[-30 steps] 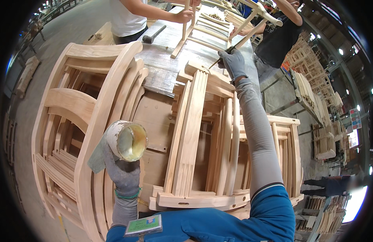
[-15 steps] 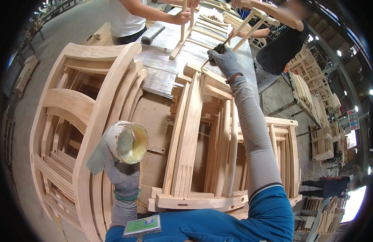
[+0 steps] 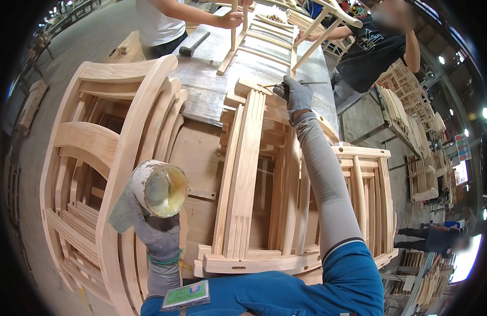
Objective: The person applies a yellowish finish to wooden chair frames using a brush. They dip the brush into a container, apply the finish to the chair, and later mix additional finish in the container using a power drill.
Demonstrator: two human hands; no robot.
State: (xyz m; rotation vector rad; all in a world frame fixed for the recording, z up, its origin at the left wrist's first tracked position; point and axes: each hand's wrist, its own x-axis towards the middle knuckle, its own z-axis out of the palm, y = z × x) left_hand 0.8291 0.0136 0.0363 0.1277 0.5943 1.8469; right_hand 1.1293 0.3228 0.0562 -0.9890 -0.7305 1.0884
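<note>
The gloved left hand (image 3: 158, 231) grips a smeared white pot (image 3: 148, 184) near stacked wooden chair frames (image 3: 88, 135); the gloved right hand (image 3: 297, 97) grasps a thin stick (image 3: 316, 82), its tip at the far end of a slatted wooden frame (image 3: 247, 174).

This is a furniture workshop — stacked pale wooden frames (image 3: 246, 174) fill the foreground, a dark mallet (image 3: 195, 45) lies on a shiny counter (image 3: 198, 102) where co-workers (image 3: 367, 58) handle more, and piles of wooden parts (image 3: 423, 184) stand about the grey floor (image 3: 90, 45).
</note>
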